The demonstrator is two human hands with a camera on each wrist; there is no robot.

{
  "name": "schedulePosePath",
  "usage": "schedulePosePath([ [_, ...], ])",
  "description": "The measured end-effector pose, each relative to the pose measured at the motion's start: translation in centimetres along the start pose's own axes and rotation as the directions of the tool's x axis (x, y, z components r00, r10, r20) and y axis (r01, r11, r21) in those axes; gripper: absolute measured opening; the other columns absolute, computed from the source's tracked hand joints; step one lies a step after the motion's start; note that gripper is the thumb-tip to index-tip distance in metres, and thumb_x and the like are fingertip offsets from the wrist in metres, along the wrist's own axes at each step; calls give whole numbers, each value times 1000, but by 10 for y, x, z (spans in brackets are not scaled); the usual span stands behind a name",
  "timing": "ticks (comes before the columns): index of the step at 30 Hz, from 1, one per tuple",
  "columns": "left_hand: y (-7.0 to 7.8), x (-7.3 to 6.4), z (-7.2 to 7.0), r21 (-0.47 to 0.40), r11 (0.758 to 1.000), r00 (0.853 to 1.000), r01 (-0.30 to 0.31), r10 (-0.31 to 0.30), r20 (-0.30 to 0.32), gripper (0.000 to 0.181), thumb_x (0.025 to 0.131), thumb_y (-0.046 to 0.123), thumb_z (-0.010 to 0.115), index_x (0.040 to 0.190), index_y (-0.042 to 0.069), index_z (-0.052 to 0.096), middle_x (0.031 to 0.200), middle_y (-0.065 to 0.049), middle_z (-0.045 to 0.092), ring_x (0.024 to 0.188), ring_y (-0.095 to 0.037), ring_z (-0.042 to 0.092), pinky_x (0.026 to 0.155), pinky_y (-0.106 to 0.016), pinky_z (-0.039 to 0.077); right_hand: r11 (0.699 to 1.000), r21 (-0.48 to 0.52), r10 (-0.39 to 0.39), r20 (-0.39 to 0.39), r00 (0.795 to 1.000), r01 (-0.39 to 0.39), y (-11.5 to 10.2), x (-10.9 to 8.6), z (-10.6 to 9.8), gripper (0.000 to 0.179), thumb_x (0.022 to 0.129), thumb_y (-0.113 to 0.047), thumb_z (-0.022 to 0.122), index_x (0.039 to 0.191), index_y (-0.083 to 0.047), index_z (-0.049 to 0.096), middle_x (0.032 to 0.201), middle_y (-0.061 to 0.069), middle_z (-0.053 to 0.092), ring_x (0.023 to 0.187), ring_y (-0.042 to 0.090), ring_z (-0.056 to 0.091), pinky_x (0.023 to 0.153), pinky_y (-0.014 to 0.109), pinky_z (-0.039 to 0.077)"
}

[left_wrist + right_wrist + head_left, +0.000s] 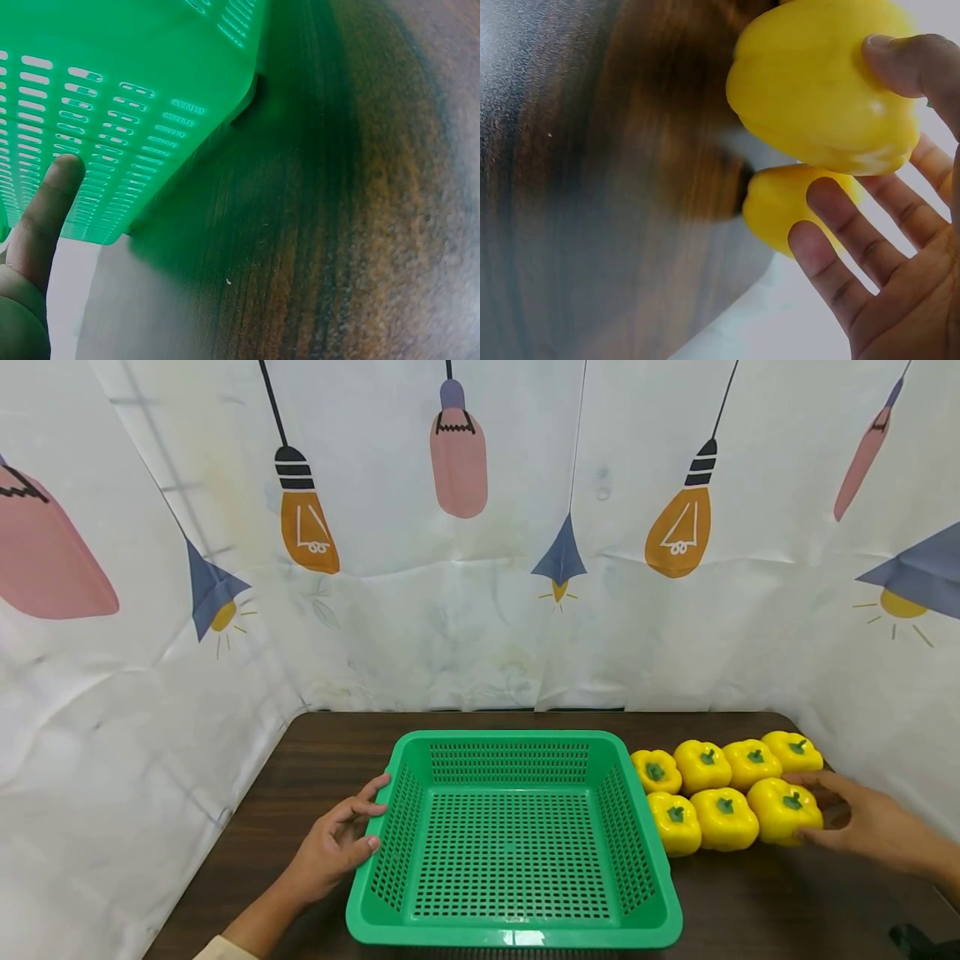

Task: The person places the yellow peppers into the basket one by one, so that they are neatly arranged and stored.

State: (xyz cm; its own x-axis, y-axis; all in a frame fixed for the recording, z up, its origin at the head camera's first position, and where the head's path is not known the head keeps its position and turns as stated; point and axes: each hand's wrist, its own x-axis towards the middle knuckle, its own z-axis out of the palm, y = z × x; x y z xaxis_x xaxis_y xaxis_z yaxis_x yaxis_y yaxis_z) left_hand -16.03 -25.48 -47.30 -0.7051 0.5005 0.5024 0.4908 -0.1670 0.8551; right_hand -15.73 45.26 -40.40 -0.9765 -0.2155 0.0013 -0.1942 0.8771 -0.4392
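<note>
A green perforated plastic basket stands on the dark table, nothing inside it. My left hand is at its left rim, fingers spread and relaxed; in the left wrist view one finger lies against the slotted wall. To the right of the basket, several yellow bell peppers with green stems sit in two rows. My right hand holds the rightmost front bell pepper between thumb and fingers. In the right wrist view the thumb presses its side, while the lower fingers stretch out near another bell pepper.
The back row of bell peppers lies close behind the front row, beside the basket's right wall. A white curtain printed with lamps encloses the table. A dark object shows at the lower right corner.
</note>
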Motion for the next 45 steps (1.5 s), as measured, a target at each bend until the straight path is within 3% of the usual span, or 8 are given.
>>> schedulePosePath([
  [7, 2, 2, 0, 12, 1000, 1000, -20, 20, 2, 38, 94, -22, 47, 132, -17, 45, 166, -23, 21, 155, -17, 18, 118, -22, 22, 1000, -27, 12, -12, 1000, -13, -8, 1, -12, 80, 84, -30, 86, 143, 4, 45, 129, 38, 53, 96, 39, 66, 67, 35, 59],
  [11, 2, 1, 0, 16, 1000, 1000, -1, 1, -7, 37, 94, -21, 47, 131, -17, 45, 166, -21, 22, 155, -16, 18, 118, -22, 23, 999, -20, 31, -7, 999, -31, -12, 1, -17, 82, 85, -32, 85, 145, 5, 43, 131, 41, 50, 96, 42, 66, 68, 43, 60],
  [18, -1, 0, 0, 12, 1000, 1000, 0, 0, -5, 37, 94, -21, 48, 130, -18, 44, 165, -25, 21, 155, -17, 18, 118, -22, 22, 999, -15, 30, -35, 999, -31, -16, 1, -24, 82, 84, -33, 86, 144, 4, 44, 127, 38, 54, 95, 39, 67, 66, 36, 60],
  [25, 1, 1, 0, 10, 1000, 1000, -4, 4, -3, 36, 94, -20, 47, 130, -18, 44, 165, -26, 20, 155, -17, 17, 118, -22, 22, 999, -19, 29, -45, 999, -30, -22, 3, -33, 83, 86, -32, 85, 146, 4, 42, 130, 40, 50, 96, 45, 65, 67, 43, 59],
  [32, 3, 1, 2, -2, 1000, 1000, -14, 14, -13, 37, 94, -21, 48, 130, -19, 44, 165, -26, 21, 155, -17, 18, 118, -22, 23, 1000, -19, 13, -52, 999, -14, -32, 6, -43, 79, 86, -32, 85, 145, 3, 44, 130, 37, 53, 94, 39, 66, 64, 31, 57],
  [39, 2, 0, 2, -4, 1000, 1000, -7, 7, -15, 36, 95, -20, 48, 130, -19, 44, 165, -25, 22, 154, -16, 19, 117, -22, 24, 999, -17, 33, -53, 998, -34, -40, 8, -46, 83, 86, -36, 84, 145, 5, 43, 130, 39, 52, 96, 43, 65, 68, 45, 60],
  [45, 3, 0, 1, -4, 1000, 1000, -2, 2, -14, 36, 95, -21, 47, 130, -19, 44, 166, -24, 21, 155, -16, 18, 117, -21, 24, 1000, -9, 22, -54, 998, -22, -45, 10, -50, 81, 86, -36, 84, 144, 5, 45, 128, 37, 54, 95, 42, 66, 65, 43, 59],
])
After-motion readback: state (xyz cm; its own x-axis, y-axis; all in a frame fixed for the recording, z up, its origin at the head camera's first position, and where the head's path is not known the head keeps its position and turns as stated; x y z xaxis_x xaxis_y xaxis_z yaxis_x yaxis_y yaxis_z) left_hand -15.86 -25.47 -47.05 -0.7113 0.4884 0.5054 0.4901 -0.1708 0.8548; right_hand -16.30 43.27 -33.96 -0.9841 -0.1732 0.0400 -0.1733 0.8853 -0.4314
